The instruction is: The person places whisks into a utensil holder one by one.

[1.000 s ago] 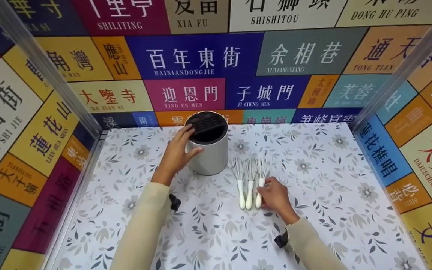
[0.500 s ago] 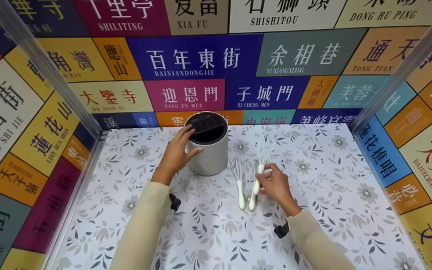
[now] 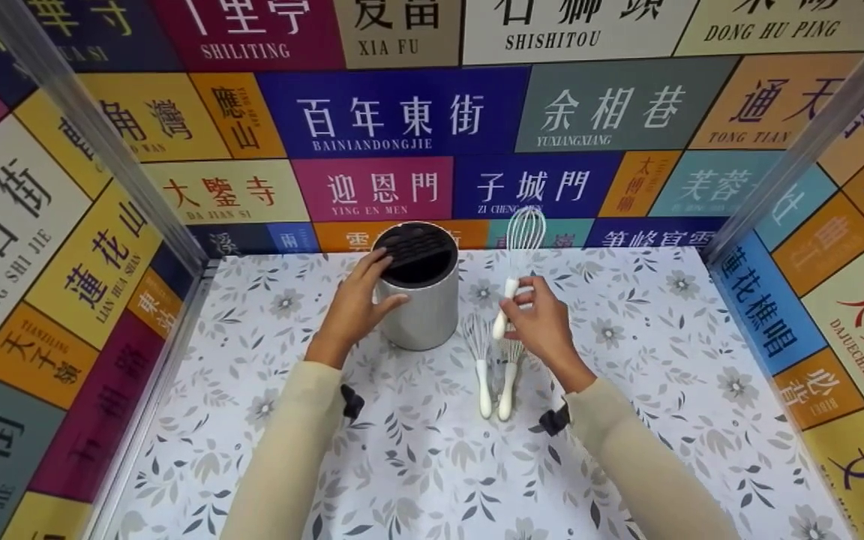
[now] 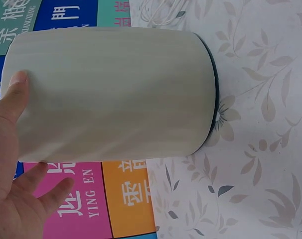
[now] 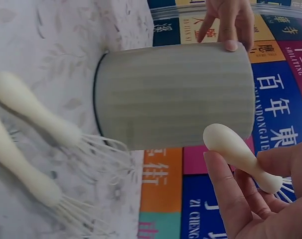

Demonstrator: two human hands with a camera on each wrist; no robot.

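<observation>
In the head view, my left hand (image 3: 351, 313) rests on the left of a silver cylindrical holder (image 3: 421, 315) with a black rim and slatted insert. Its thumb (image 4: 20, 79) touches the holder's wall; its fingers are spread and mostly straight. My right hand (image 3: 544, 319) pinches the white handle of a whisk (image 3: 511, 289), raised above the table with its wire loops (image 3: 526, 231) pointing up. Below that hand lie two more white-handled whisks, the left whisk (image 3: 484, 388) and the right whisk (image 3: 508, 386), side by side. The held whisk's wires are mostly hidden in the right wrist view.
A white tabletop (image 3: 417, 465) with a grey floral print carries everything. Colourful sign-covered panels (image 3: 391, 112) rise at the back and both sides, with transparent posts at the corners. The holder stands near the back panel.
My right hand has lifted the rightmost whisk off the table, moving it up and away. The middle whisk now lies slightly tilted. My left hand and the holder have stayed in place.
</observation>
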